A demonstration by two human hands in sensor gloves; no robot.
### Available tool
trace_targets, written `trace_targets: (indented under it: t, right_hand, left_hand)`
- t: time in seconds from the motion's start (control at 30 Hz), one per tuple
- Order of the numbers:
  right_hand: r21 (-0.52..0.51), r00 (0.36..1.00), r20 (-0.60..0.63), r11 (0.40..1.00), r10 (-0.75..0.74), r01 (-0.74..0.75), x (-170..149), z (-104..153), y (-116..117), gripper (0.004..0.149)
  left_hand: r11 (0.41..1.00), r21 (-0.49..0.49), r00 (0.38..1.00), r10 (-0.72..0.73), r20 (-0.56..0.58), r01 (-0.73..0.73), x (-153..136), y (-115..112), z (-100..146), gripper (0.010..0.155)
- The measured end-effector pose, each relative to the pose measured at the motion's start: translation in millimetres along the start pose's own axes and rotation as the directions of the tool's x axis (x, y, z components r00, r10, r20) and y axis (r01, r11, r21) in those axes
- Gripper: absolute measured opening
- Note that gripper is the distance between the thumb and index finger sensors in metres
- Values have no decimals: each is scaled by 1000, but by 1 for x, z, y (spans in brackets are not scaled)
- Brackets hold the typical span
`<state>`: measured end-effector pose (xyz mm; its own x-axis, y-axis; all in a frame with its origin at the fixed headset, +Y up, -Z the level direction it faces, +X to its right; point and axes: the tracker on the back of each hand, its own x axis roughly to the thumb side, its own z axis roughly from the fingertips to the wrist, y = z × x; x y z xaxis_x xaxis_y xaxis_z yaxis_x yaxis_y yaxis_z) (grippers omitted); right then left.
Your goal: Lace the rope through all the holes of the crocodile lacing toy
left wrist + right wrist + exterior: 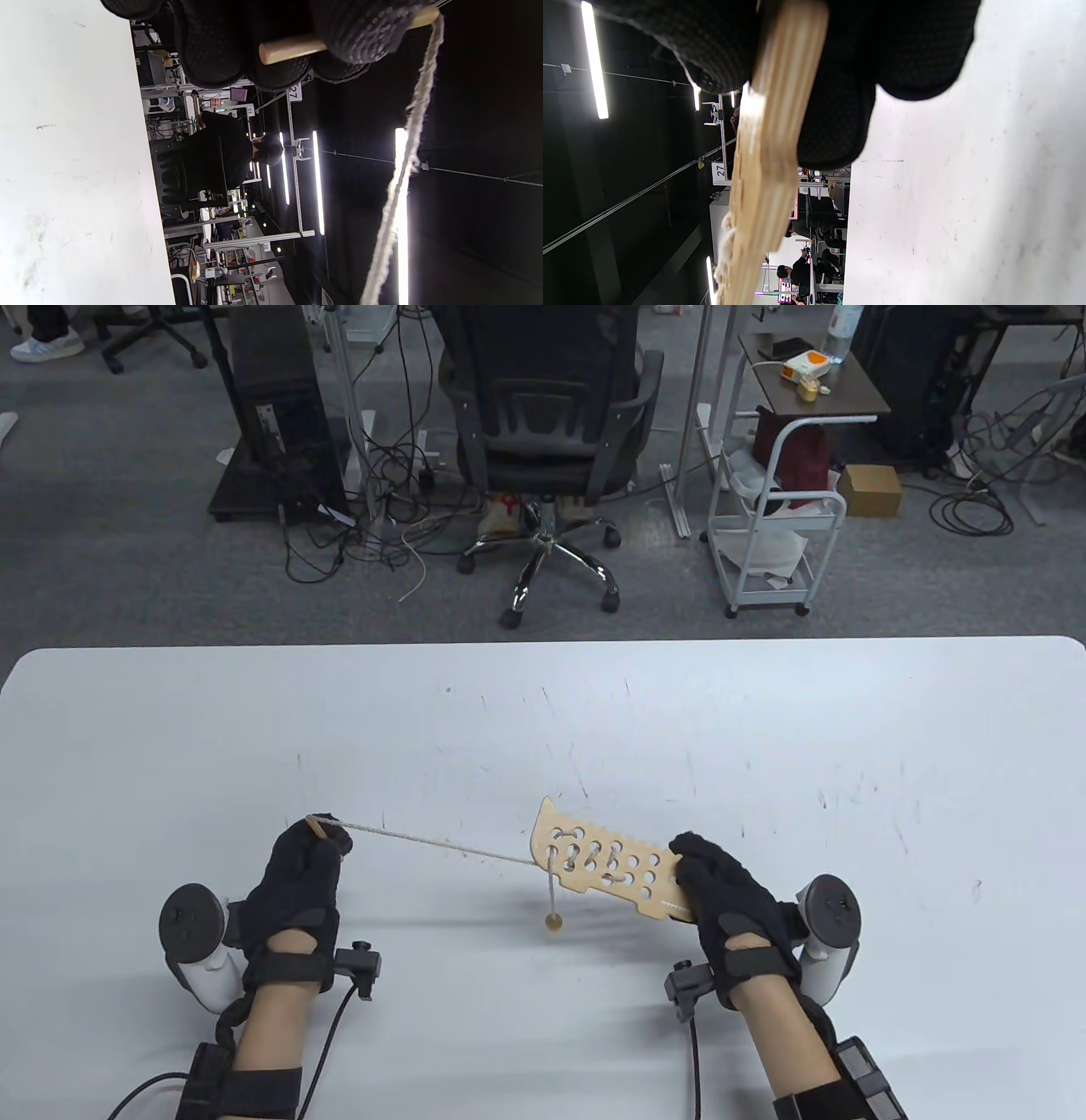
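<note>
The wooden crocodile lacing toy (601,867) is held above the white table (543,712), its holes facing up. My right hand (711,875) grips its right end; in the right wrist view the toy (768,169) shows edge-on between my gloved fingers (835,123). A pale rope (441,846) runs taut from the toy's left end to my left hand (310,853), which pinches the wooden needle (317,825). The left wrist view shows the needle (292,45) under my fingertips (360,31) with the rope (403,169) trailing away. A short rope tail with a wooden bead (554,923) hangs below the toy.
Rope loops lie between several holes at the toy's left part. Beyond the table's far edge stand a black office chair (547,398), a white trolley (776,517) and a computer tower (280,415) on the grey floor.
</note>
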<state>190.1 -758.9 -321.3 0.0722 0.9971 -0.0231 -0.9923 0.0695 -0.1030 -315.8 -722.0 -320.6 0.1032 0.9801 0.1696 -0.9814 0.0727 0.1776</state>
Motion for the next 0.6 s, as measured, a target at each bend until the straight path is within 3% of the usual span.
trace_targets:
  t: [0.13, 0.3, 0.5, 0.6]
  right_hand:
    - [-1, 999, 12, 999, 40, -40, 0, 1, 2, 46]
    - [33, 998, 32, 998, 55, -56, 2, 4, 11, 46]
    - [79, 995, 62, 993, 78, -83, 5, 10, 22, 46]
    - [93, 994, 73, 991, 84, -91, 6, 12, 25, 46]
  left_hand:
    - [997, -15, 997, -75, 26, 76, 5, -5, 0, 46]
    - [988, -107, 993, -110, 43, 114, 8, -17, 0, 50]
    - [960, -209, 981, -175, 78, 188, 10, -31, 2, 72]
    - [947, -245, 978, -193, 80, 207, 10, -36, 3, 74]
